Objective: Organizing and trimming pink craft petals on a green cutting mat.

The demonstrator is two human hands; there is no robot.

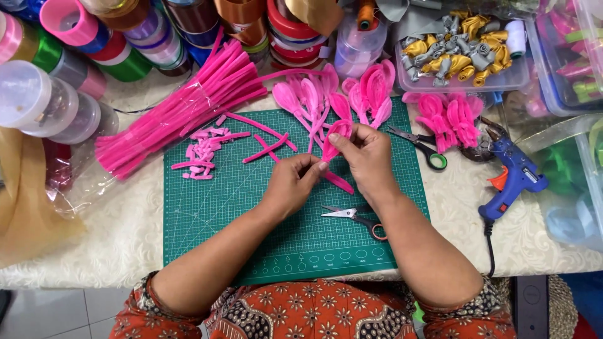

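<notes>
Both forearms reach in from the near edge of the green cutting mat (251, 213) and meet over its middle. The left hand (292, 185) is curled, its fingertips pinched shut on the lower stem of a pink petal (335, 139). The right hand (367, 157) bends down at the wrist, with thumb and fingers closed on the looped top of the same petal, so the piece is held between both hands just above the mat.

On the mat, near its front edge and under the right wrist, lie small scissors with an orange handle (358, 218). At the mat's right edge lie scissors with a green handle (427, 150). Short pink cut pieces (204, 150) are scattered on the mat's left part, and a fan of finished pink petals (339, 94) lies across its far edge.

Left of the mat, a long bundle of pink pipe cleaners (182, 116) in a clear sleeve rests slanted on the desk (94, 238), which carries a pale lace cloth. Beyond the mat's far left corner stand rolls of ribbon (125, 37) in pink, green, purple, red and brown, with clear round tubs (44, 100) beside them. Beyond the far right corner sits a clear rectangular box of grey and gold ribbon roses (461, 47). Right of the mat, a blue glue gun (515, 179) with an orange trigger lies on the desk, its black cord running off the near edge.
</notes>
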